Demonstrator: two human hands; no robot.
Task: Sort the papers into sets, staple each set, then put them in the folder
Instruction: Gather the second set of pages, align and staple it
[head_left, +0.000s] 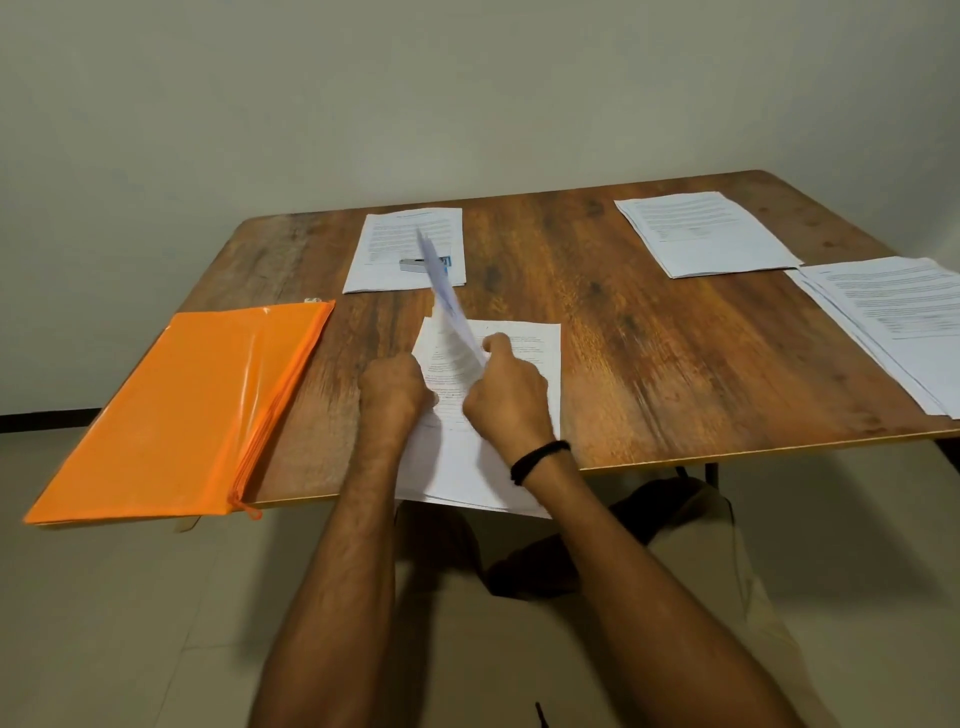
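Two hands work a paper stack at the centre of the frame, one sheet raised.

The right hand (506, 395) (black wristband (537, 460) on that wrist) grasps a lifted sheet (447, 296), which stands edge-on and motion-blurred, slanting toward the upper centre. The left hand (395, 387) sits with curled fingers at the left edge of the stack (457, 467); I cannot tell whether it pinches sheets or only rests there. The stack overhangs the near edge of the wooden table (649, 353). The orange folder (176, 410) lies shut at the left of the frame. A stapler (415, 264) rests on a paper set (405, 234) at upper centre. A second set (701, 234) lies at upper right and a third set (893, 312) at the right edge.
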